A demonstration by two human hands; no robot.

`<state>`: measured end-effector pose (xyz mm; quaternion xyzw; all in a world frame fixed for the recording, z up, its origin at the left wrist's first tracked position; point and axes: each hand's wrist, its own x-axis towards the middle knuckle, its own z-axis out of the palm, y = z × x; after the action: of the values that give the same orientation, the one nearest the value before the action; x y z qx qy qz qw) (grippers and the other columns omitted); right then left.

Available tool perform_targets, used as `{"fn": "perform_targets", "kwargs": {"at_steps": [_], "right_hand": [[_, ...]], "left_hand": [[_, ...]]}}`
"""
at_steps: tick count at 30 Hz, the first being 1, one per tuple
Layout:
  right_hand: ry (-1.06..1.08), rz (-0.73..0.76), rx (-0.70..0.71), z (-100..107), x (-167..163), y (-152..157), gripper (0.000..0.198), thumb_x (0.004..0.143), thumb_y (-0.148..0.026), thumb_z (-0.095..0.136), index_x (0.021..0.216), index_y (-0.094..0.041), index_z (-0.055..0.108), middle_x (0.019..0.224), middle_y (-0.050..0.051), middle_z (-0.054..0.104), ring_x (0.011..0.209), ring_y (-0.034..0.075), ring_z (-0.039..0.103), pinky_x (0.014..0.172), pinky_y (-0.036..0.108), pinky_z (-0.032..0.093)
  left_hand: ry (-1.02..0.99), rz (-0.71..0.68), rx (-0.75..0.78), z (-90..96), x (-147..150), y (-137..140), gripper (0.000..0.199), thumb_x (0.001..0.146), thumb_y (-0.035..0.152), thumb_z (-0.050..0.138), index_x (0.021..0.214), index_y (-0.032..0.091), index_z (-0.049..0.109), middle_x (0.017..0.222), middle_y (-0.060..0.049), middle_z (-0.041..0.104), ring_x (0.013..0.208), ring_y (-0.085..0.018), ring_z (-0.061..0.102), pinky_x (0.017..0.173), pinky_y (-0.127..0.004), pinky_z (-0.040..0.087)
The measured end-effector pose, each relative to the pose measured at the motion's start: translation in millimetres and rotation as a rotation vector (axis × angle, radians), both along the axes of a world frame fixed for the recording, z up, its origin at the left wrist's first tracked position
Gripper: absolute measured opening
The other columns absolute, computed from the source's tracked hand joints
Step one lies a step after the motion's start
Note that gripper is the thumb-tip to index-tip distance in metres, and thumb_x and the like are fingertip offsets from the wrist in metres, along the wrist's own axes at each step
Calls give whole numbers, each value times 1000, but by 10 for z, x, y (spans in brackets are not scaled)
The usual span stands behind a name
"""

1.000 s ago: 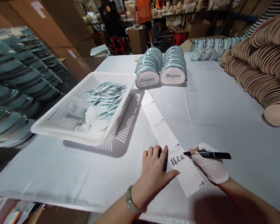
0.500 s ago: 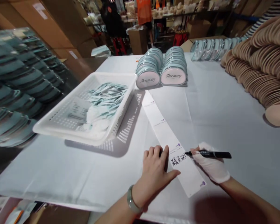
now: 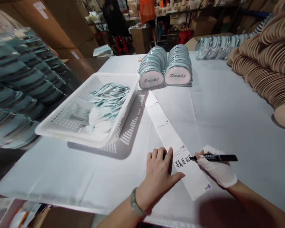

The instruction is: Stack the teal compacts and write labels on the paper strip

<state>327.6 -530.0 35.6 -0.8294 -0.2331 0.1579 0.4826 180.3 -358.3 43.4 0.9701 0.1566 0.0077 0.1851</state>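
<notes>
A long white label strip (image 3: 167,134) lies slantwise on the pale table (image 3: 123,186), with small purple marks and handwritten black characters near its lower end. My left hand (image 3: 160,169), a green bangle (image 3: 136,202) on its wrist, rests with fingers apart at the strip's left edge, the thumb lying over it. In my right hand (image 3: 216,167), partly covered by a white glove, is a black marker pen (image 3: 219,157). The marker's tip meets the strip at the right end of the written line.
Left of the strip stands a white perforated basket (image 3: 68,137) holding thin packets. Behind it are two rows of oval "beauty" packages (image 3: 152,79). Brown oval pads (image 3: 263,79) are piled at right, and wrapped packages (image 3: 19,76) at far left. A person in orange (image 3: 146,12) stands beyond.
More strokes have appeared at the right end of the handwritten line, and the marker has moved slightly right. My left hand stays in place on the strip.
</notes>
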Motion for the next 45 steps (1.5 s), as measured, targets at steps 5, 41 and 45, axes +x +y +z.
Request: {"fn": "perform_targets", "kwargs": {"at_steps": [5, 41, 45], "right_hand": [[-104, 50, -51, 17, 18, 1, 34, 82, -49, 63, 62, -23, 57, 57, 0, 60, 54, 18, 56, 53, 29, 43], [-70, 191, -125, 4, -385, -43, 38, 92, -55, 55, 76, -22, 66, 67, 1, 69, 61, 19, 64, 60, 30, 50], [-88, 238, -105, 44, -374, -41, 34, 92, -50, 58, 74, -22, 67, 67, 1, 69, 61, 18, 64, 60, 28, 50]], "left_hand": [[-3, -3, 7, -4, 1, 0, 89, 73, 73, 71, 142, 21, 49, 119, -12, 58, 104, -32, 51, 87, -46, 41], [-13, -37, 11, -13, -29, -9, 103, 66, 81, 70, 143, 16, 47, 126, -15, 59, 108, -34, 52, 86, -46, 40], [-16, -36, 15, -15, -28, -10, 104, 65, 82, 70, 142, 16, 48, 125, -14, 59, 107, -34, 52, 85, -46, 40]]}}
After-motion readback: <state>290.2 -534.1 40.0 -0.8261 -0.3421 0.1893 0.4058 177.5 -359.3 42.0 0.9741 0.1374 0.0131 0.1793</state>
